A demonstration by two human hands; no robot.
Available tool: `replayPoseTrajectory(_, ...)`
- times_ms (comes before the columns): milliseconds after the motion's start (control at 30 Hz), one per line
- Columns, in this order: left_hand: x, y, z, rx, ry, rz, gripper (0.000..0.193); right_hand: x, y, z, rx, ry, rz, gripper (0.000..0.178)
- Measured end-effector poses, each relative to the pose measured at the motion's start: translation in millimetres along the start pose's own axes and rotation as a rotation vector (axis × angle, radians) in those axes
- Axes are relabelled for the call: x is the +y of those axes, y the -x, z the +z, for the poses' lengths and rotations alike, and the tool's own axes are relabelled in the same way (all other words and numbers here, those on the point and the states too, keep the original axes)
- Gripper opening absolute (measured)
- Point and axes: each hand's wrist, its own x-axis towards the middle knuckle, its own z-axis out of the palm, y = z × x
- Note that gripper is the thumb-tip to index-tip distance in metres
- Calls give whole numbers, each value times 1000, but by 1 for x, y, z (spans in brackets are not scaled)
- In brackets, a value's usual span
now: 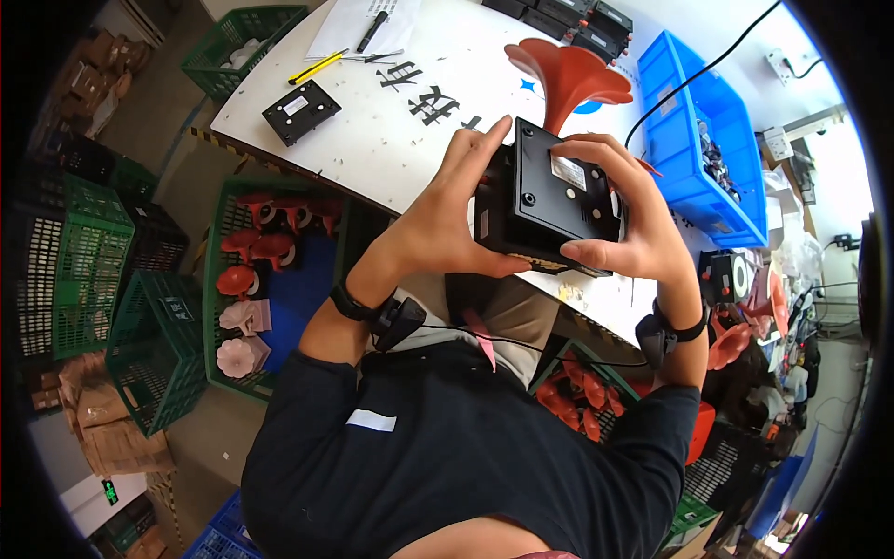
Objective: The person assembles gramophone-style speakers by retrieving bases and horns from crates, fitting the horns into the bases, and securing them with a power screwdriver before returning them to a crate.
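Both hands hold a black box (501,233) above the near edge of the white table. Its flat black bottom panel (545,211) faces up, with small round corner fittings and a silver label. My left hand (438,210) is wrapped round the box's left side, thumb along the near edge. My right hand (643,219) grips the right side, fingers on the panel and thumb at its near corner. A red flower-shaped horn (563,79) sticks out just beyond the box; the box hides where the two meet.
On the white table (372,140) lie another black panel (300,112), a yellow cutter knife (318,68) and a black marker (372,32). A blue bin (684,140) of small parts stands right. Green crates (216,307) with red and pink horns sit below. A black cable (698,73) hangs across.
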Motion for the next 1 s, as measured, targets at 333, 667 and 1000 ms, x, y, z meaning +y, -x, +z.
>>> replayPoseTrajectory(333, 16, 1, -4, -19, 82, 19, 132, -17, 11, -2, 2, 75, -64, 90)
replayPoseTrajectory(667, 17, 7, -4, -35, 96, -15, 133, -21, 14, 1, 25, 134, -76, 93)
replayPoseTrajectory(1000, 16, 6, -1, -26, 108, -14, 135, -12, 18, 9, 46, 111, -121, 93)
